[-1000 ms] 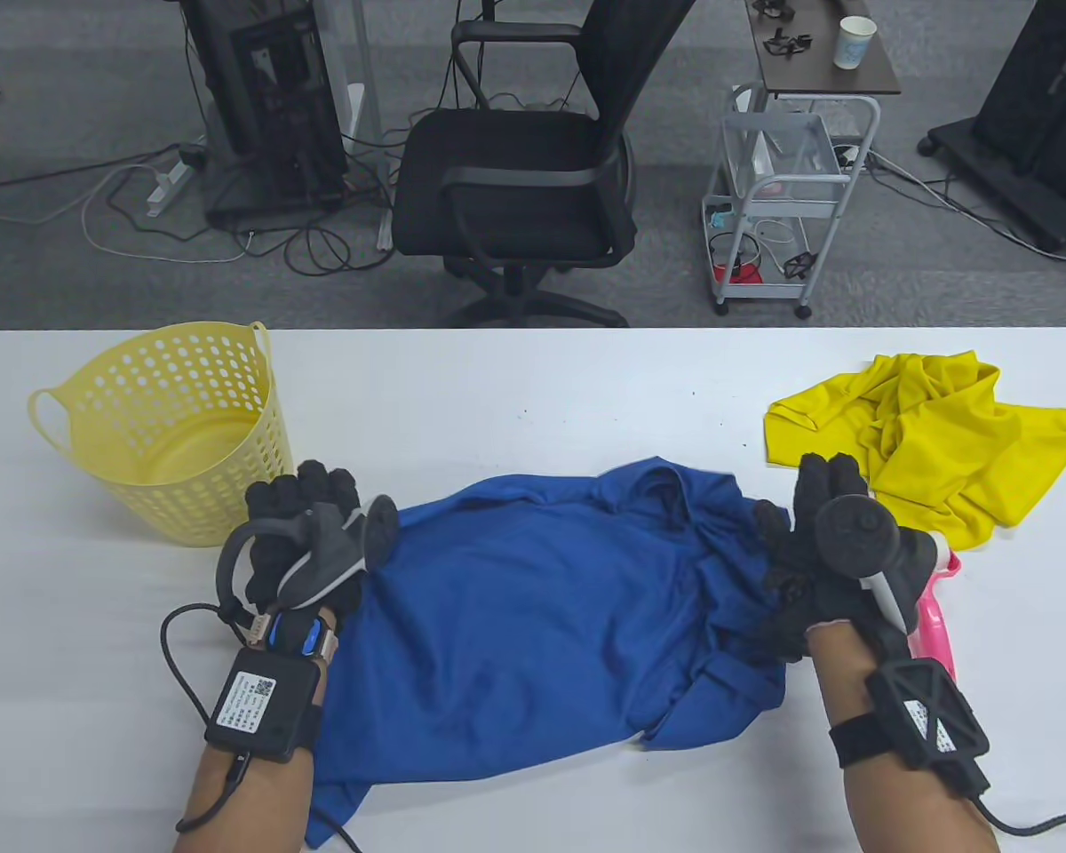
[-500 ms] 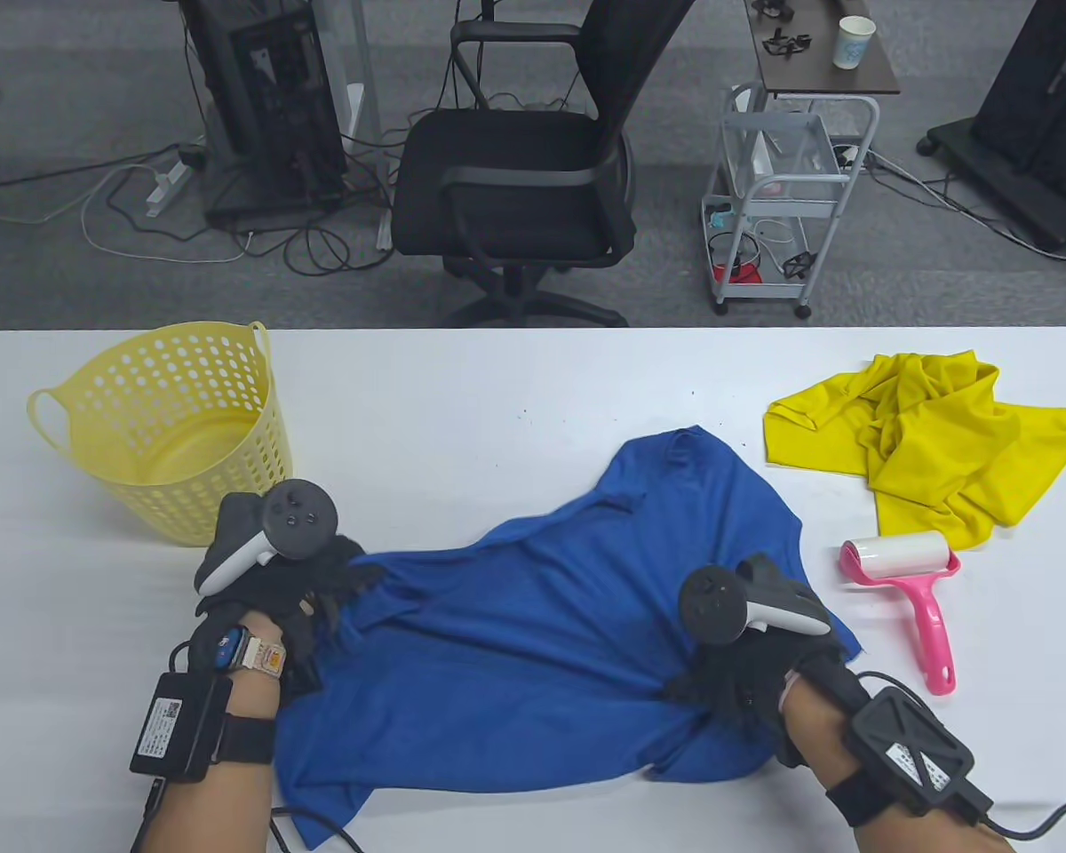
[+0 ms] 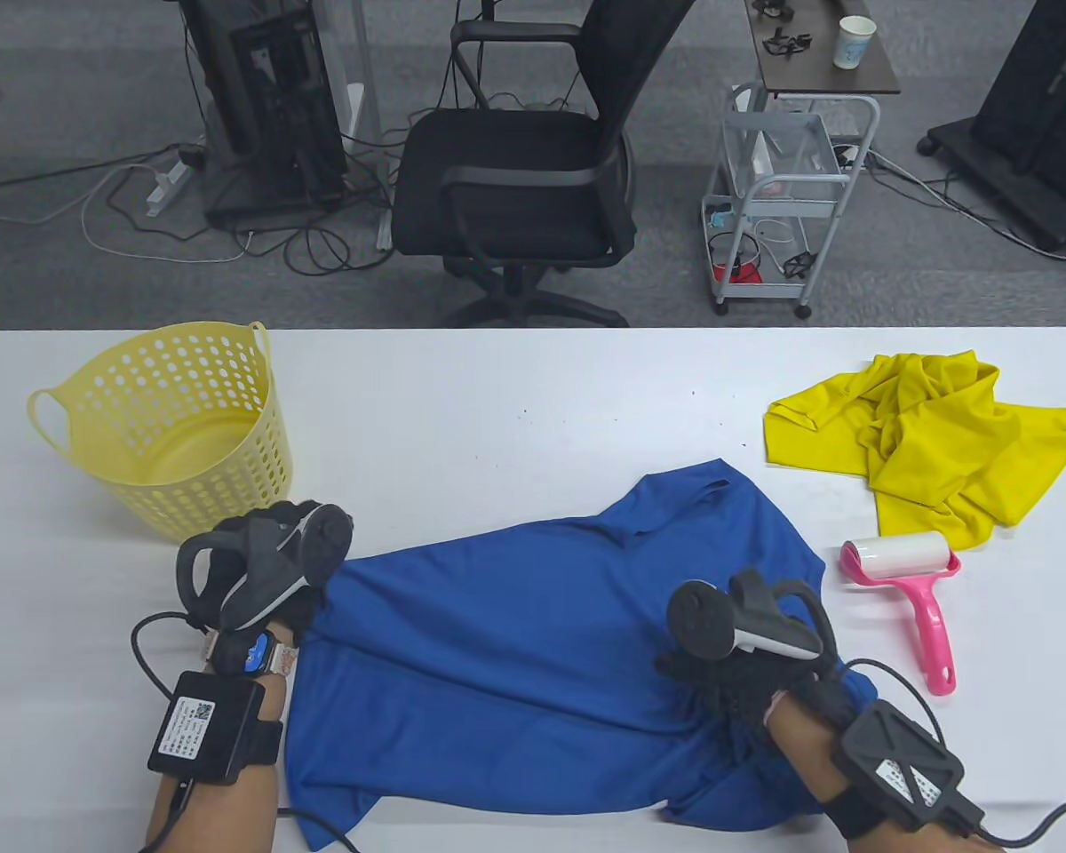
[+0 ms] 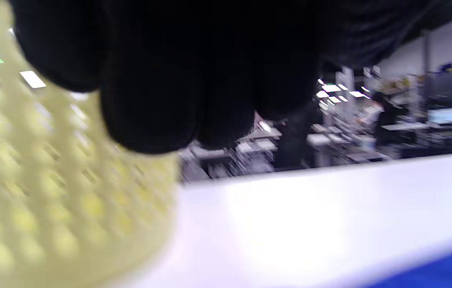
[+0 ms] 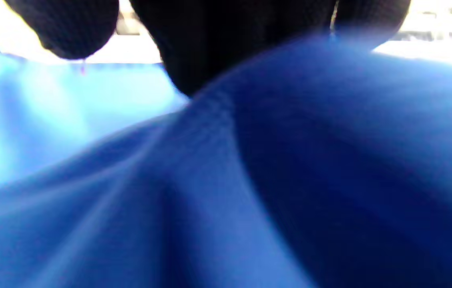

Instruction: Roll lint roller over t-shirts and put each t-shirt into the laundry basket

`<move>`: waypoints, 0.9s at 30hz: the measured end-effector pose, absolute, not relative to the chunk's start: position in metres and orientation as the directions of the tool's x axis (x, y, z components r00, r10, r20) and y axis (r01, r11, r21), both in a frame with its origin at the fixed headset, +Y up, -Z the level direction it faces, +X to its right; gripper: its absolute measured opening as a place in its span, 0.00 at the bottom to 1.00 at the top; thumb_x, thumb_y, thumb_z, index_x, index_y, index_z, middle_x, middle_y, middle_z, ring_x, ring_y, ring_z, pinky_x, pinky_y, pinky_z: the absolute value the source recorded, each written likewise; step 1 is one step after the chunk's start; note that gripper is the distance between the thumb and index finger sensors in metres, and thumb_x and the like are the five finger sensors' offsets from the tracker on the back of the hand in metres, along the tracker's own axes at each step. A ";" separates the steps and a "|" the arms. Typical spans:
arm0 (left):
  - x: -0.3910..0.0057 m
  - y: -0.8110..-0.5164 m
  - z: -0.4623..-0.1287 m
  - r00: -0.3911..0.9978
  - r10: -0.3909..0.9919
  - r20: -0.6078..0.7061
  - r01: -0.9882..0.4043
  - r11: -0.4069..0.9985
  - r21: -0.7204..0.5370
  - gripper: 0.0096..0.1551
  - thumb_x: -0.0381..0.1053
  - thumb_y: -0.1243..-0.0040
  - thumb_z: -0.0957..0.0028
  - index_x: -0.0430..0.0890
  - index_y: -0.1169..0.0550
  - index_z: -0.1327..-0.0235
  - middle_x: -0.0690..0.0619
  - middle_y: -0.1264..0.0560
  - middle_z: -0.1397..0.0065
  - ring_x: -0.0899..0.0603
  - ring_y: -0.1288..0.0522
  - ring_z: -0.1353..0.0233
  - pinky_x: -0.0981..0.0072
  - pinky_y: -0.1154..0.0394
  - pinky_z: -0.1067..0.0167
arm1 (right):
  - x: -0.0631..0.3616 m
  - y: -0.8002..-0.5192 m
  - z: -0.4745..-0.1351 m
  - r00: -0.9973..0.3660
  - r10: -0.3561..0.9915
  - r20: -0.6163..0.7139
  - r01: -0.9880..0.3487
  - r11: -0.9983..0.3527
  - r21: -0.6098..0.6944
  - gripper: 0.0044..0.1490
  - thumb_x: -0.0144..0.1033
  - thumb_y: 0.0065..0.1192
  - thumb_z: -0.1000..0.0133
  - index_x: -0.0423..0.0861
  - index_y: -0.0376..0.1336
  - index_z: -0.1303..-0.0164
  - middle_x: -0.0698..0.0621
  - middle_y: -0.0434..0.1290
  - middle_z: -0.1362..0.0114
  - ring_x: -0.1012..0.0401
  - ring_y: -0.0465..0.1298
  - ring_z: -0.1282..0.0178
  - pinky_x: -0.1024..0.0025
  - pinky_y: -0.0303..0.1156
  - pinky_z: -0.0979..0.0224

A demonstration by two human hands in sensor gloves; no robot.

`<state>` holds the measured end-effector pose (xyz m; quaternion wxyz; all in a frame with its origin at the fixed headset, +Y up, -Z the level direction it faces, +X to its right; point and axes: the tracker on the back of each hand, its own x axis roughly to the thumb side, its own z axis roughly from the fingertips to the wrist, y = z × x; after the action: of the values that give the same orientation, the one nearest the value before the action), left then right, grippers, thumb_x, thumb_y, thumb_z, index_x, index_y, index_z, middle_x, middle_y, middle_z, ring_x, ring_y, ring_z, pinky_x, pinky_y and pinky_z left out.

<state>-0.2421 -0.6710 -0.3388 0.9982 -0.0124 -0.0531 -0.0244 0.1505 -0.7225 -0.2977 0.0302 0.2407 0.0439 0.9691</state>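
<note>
Our right hand point(image 3: 737, 684) fingers bunch the blue t-shirt point(image 3: 515, 640) near its right edge, left hand point(image 3: 266, 577) at its left edge, grasp hidden, we cannot tell; shirt spread flat for rolling, lint roller point(image 3: 906, 577) just beside, yellow t-shirt point(image 3: 933, 435) waiting, basket point(image 3: 169, 426) left.

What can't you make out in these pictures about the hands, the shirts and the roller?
- Left hand fingers: table view, hidden under its tracker; left wrist view too blurred and close to show a grip.
- Right hand fingertips: buried in blue shirt folds; the exact grip is unclear.
- Blue shirt's near hem: cut off by table view's bottom edge.
- Yellow shirt: crumpled, front and back unreadable.
- Roller sheet: lint too small to see.
</note>
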 end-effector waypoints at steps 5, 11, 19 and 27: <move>-0.197 -0.718 -0.332 0.965 -0.111 0.237 0.211 0.867 -0.451 0.38 0.71 0.44 0.58 0.45 0.16 0.50 0.43 0.14 0.43 0.38 0.13 0.47 0.35 0.25 0.43 | 0.162 -0.767 -0.339 -0.935 0.153 0.321 -0.010 -0.914 0.406 0.51 0.63 0.50 0.49 0.51 0.40 0.22 0.41 0.38 0.18 0.32 0.43 0.20 0.23 0.46 0.28; -0.175 -0.726 -0.326 0.931 -0.217 0.294 0.312 0.891 -0.330 0.65 0.77 0.50 0.65 0.44 0.55 0.24 0.37 0.41 0.19 0.30 0.34 0.22 0.28 0.38 0.31 | 0.199 -0.778 -0.370 -0.988 0.157 -0.005 -0.137 -0.846 0.516 0.54 0.68 0.41 0.48 0.53 0.27 0.24 0.43 0.23 0.21 0.37 0.29 0.22 0.26 0.36 0.30; -0.169 -0.768 -0.320 0.890 -0.191 0.413 0.421 0.692 -0.587 0.70 0.79 0.49 0.68 0.46 0.66 0.28 0.35 0.62 0.18 0.24 0.55 0.19 0.21 0.46 0.30 | 0.193 -0.741 -0.320 -0.991 -0.072 0.113 0.125 -0.805 0.579 0.60 0.72 0.47 0.49 0.40 0.44 0.20 0.30 0.47 0.20 0.30 0.53 0.22 0.23 0.57 0.30; -0.190 -0.766 -0.371 0.967 -0.218 0.131 0.254 0.849 -0.463 0.69 0.75 0.55 0.72 0.48 0.74 0.34 0.36 0.73 0.22 0.25 0.67 0.20 0.21 0.59 0.30 | 0.220 -0.777 -0.376 -0.980 0.187 0.066 -0.115 -0.807 0.580 0.57 0.66 0.45 0.49 0.51 0.22 0.28 0.42 0.18 0.25 0.39 0.22 0.24 0.21 0.32 0.32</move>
<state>-0.1903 -0.7659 -0.3714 0.9609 -0.2455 -0.0367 -0.1226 0.2204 -0.7769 -0.3758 0.0798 0.0600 0.3006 0.9485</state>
